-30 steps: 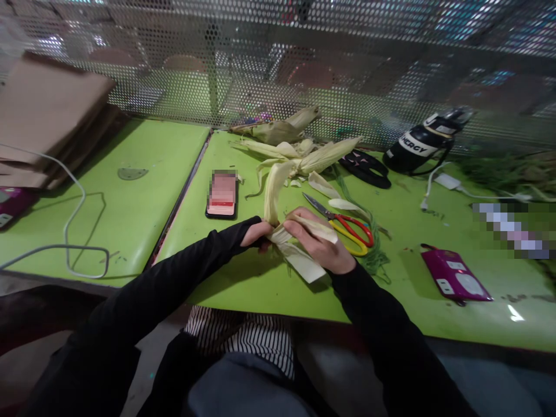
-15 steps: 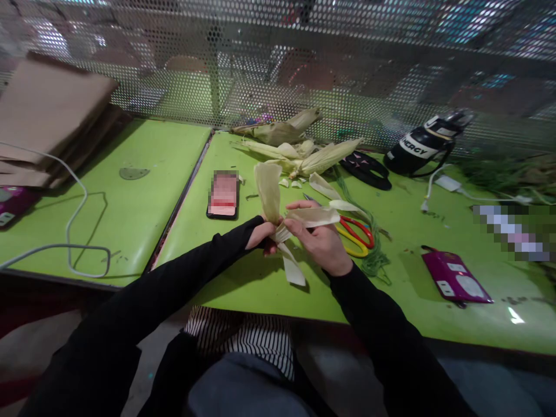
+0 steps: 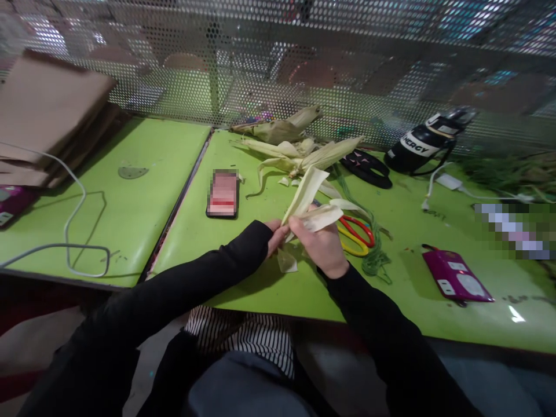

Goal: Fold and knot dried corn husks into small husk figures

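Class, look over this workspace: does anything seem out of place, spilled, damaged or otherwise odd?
Nothing looks clearly damaged. Green string lies tangled against the scissors, which looks untidy. Small husk scraps lie loose right of the phone. Dark marks dirty the table beside the purple device.

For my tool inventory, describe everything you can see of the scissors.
The scissors have one red handle loop and one yellow handle loop, both smooth and plastic-looking. They lie flat on the green table, handles spread a little apart. The right hand and the pale husk strips hide most of the blades, so whether these are open cannot be told. Green twine lies beside the handles; whether it touches them is unclear.
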`<state>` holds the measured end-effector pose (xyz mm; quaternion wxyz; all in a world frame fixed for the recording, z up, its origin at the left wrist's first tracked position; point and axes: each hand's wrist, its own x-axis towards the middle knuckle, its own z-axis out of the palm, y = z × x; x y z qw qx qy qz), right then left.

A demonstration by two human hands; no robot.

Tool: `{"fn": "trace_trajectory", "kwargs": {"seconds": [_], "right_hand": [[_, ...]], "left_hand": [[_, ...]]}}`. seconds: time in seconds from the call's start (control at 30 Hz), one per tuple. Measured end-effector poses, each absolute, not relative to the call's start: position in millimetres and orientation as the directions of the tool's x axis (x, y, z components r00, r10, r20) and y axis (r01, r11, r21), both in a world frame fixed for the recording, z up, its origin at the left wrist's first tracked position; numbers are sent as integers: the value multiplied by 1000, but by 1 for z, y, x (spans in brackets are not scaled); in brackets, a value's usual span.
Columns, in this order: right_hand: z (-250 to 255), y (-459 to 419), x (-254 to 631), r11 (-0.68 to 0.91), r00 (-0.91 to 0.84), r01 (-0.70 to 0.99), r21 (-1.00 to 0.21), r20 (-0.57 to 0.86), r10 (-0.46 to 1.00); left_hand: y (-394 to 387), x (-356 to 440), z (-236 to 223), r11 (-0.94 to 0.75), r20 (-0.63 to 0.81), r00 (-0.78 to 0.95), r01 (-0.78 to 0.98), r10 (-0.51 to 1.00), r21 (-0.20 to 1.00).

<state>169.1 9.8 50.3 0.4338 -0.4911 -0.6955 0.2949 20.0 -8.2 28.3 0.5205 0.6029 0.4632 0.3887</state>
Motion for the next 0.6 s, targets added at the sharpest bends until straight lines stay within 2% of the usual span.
{"fn": "trace_trajectory", "kwargs": {"seconds": [0.13, 0.23, 0.33, 0.47, 0.53, 0.6], "right_hand": [[50, 10, 168, 351, -129, 387, -853, 327, 936], [52, 12, 169, 325, -141, 388, -863, 293, 946], [54, 14, 171, 268, -144, 405, -874, 229, 963], [57, 15, 175, 233, -186, 386, -892, 172, 967], [58, 16, 176, 212, -224, 377, -902, 133, 965], [59, 17, 178, 176, -262, 351, -920, 84, 961]], "left_hand": [[3, 20, 27, 246, -218, 327, -49, 920, 968], [7, 20, 26, 318, -245, 394, -130, 886, 939], [2, 17, 26, 255, -164, 408, -180, 898, 950], [-4, 15, 25, 64, -27, 419, -76, 908, 995], [-1, 17, 25, 84, -47, 368, -84, 929, 993], [4, 19, 28, 168, -117, 279, -165, 953, 972]]}}
